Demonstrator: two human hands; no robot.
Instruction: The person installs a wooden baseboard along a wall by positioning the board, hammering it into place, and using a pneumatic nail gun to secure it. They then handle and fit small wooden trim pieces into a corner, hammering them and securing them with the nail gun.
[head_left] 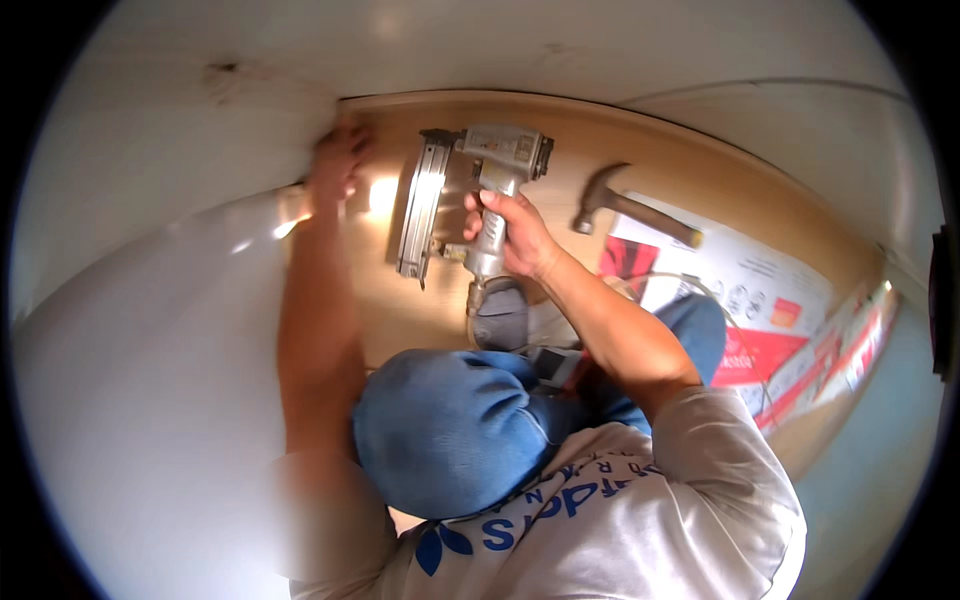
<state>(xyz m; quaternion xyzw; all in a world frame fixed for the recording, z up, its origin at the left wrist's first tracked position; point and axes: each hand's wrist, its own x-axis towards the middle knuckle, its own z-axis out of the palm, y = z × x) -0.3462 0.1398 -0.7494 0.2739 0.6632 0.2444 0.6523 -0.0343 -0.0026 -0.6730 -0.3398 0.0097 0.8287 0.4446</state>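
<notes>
The grip of the right hand [520, 230] was closed round a silver nail gun [500, 150] — held over the wood-coloured surface [390, 325], left of a hammer [650, 216] — while the left hand [336, 168] blurred near the far left corner, its grip impossible to tell

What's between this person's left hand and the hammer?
In the head view, the silvery nail gun, gripped by the right hand, lies between them.

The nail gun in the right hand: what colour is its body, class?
Silver-grey; the nail gun shows best in the head view, the only one here.
</notes>
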